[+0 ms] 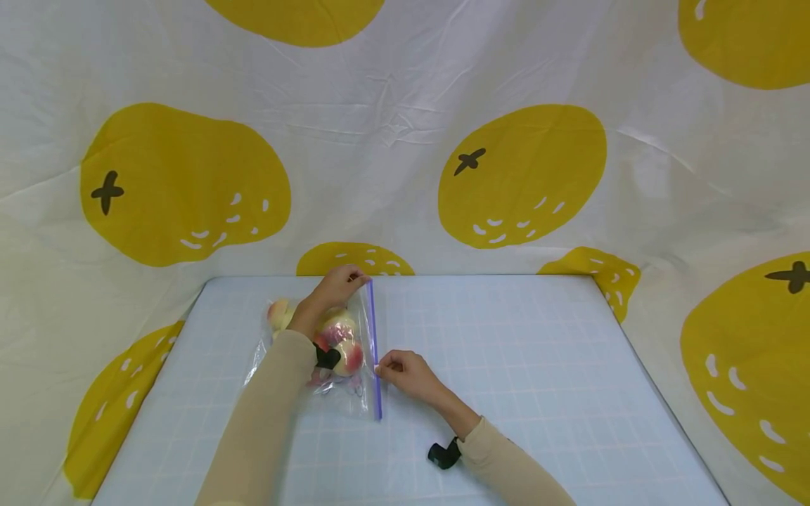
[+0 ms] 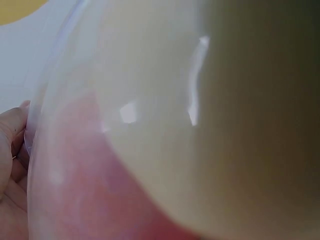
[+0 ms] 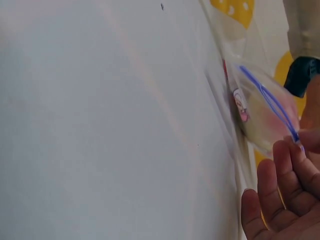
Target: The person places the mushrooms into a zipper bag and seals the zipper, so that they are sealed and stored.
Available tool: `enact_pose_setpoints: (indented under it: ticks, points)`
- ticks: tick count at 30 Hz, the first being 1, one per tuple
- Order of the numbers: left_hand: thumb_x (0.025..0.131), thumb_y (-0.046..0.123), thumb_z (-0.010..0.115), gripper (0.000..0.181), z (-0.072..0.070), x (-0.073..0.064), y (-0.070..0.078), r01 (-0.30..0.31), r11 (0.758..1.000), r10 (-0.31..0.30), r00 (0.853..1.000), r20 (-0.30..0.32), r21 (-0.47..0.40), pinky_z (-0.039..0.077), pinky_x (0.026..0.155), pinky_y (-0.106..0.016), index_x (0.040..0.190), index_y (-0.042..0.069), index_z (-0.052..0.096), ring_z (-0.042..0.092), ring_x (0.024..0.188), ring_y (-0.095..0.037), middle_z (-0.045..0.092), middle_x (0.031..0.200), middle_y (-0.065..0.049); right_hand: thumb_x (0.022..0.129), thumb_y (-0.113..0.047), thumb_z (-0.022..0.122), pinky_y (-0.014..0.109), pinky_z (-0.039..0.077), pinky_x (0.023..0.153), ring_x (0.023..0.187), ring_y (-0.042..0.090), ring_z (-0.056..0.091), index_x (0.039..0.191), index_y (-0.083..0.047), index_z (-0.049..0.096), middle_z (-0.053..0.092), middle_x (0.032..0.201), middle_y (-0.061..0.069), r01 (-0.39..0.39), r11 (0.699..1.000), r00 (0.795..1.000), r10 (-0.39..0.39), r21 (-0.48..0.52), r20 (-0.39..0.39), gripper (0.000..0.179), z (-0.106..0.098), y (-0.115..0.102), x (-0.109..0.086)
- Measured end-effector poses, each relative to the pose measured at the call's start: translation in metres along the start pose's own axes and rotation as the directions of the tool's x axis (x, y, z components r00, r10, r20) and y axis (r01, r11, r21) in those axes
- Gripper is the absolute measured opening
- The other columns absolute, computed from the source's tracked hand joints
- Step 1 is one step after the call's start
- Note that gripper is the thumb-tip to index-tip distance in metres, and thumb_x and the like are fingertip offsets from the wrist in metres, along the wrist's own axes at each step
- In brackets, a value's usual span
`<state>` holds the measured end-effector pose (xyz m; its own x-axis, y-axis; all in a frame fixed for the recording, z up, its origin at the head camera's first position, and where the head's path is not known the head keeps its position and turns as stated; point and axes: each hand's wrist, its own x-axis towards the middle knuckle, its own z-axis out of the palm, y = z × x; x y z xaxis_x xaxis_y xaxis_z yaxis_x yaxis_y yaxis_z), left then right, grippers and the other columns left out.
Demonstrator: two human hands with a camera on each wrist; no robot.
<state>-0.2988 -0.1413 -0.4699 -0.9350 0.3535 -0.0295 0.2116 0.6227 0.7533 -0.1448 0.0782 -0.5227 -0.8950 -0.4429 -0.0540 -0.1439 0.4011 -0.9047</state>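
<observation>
A clear zip bag (image 1: pixel 361 404) with a purple-blue zipper edge lies on the table, its zipper side facing right. Inside are several peach-like fruits (image 1: pixel 349 357), yellowish with red blush. At the zipper's far end, my left hand (image 1: pixel 330 292) pinches the bag's corner, its forearm reaching across the bag. My right hand (image 1: pixel 413 376) pinches the zipper edge further down, between thumb and index finger. In the right wrist view, two blue zipper strips (image 3: pixel 272 102) stand slightly apart beyond the fingertips. Blurred plastic and one fruit (image 2: pixel 150 125) fill most of the left wrist view.
A pale blue checked cloth (image 1: pixel 538 351) covers the table. Behind and beside it hangs a white curtain (image 1: pixel 392 176) with large yellow fruit prints. Black wrist-worn devices (image 1: pixel 444 455) sit at both wrists, the left one right over the bag.
</observation>
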Motion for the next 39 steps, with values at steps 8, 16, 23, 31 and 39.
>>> enact_pose_setpoints:
  ticks: [8,16,23,31,39]
  points:
    - [0.103,0.034,0.057,0.031,0.0,0.002,0.0,0.002,1.0,-0.002,1.0,-0.006,0.013,0.047,0.075,-0.035,0.111,0.005,0.066,0.051,0.083,-0.023,0.062,0.099,-0.008,0.097,-0.023,0.067,0.024,0.047,0.061,0.07,0.009,0.055,0.091,-0.011,0.071,0.064,0.079,-0.006,0.002,1.0,1.0,-0.002,0.005,0.007,0.014,-0.001,0.0,-0.004]
    - [0.103,0.03,0.059,0.028,0.001,0.002,0.003,0.0,1.0,0.001,1.0,-0.027,0.024,0.049,0.076,-0.036,0.109,0.005,0.067,0.052,0.084,-0.025,0.062,0.098,-0.008,0.097,-0.023,0.067,0.024,0.046,0.061,0.07,0.009,0.053,0.09,-0.011,0.072,0.065,0.079,-0.005,0.001,1.0,1.0,-0.001,0.007,0.021,0.015,-0.003,0.002,-0.008]
    - [0.103,0.028,0.059,0.026,0.001,0.003,0.004,-0.007,1.0,0.008,0.998,-0.056,0.025,0.05,0.081,-0.037,0.11,0.005,0.068,0.053,0.087,-0.025,0.063,0.1,-0.008,0.096,-0.021,0.067,0.022,0.044,0.061,0.068,0.007,0.051,0.087,-0.011,0.071,0.065,0.078,-0.001,0.003,1.0,0.999,-0.003,0.004,0.04,0.014,-0.003,0.0,-0.016]
    - [0.102,0.027,0.06,0.026,0.003,0.004,0.004,0.007,0.999,-0.003,0.995,-0.102,0.042,0.051,0.087,-0.042,0.111,0.004,0.067,0.055,0.092,-0.028,0.064,0.103,-0.01,0.095,-0.018,0.066,0.021,0.043,0.06,0.067,0.006,0.051,0.086,-0.011,0.07,0.066,0.079,-0.002,0.017,1.0,0.996,-0.016,-0.008,0.088,0.012,-0.005,-0.001,-0.025]
    - [0.103,0.028,0.059,0.026,0.004,0.005,0.002,0.001,0.997,0.01,0.989,-0.15,0.073,0.05,0.085,-0.041,0.109,0.004,0.067,0.055,0.089,-0.027,0.064,0.101,-0.009,0.093,-0.016,0.066,0.021,0.042,0.06,0.067,0.005,0.051,0.086,-0.012,0.07,0.065,0.078,-0.007,0.012,1.0,0.992,-0.008,-0.029,0.125,0.009,-0.006,-0.001,-0.031]
